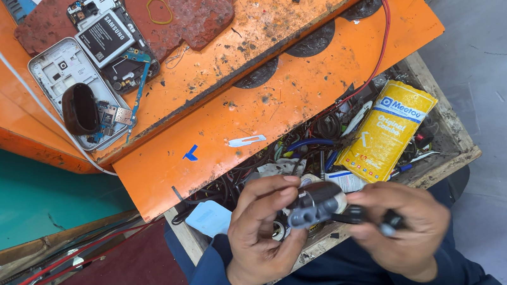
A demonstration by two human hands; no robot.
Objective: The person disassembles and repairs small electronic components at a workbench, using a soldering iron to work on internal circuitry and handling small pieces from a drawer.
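Both hands meet low in the view, over the near edge of an open wooden drawer (pixel 450 139). Left hand (pixel 261 237) curls its fingers around a small grey and black gadget (pixel 316 204), thumb and forefinger pinching its top. Right hand (pixel 397 228) is closed on a black cable end (pixel 363 214) that runs into the gadget; motion blur hides the finer detail.

Just beyond the hands, the drawer holds a tangle of wires, with a yellow rectangular packet (pixel 386 130) bearing a blue label lying tilted at its right side and a pale blue flat piece (pixel 209 219) at its left. Above, an orange worktop (pixel 298 86) carries a small blue mark (pixel 190 153), and farther up lie a dismantled phone (pixel 112 47) with a dark labelled battery and a white back frame (pixel 64 72).
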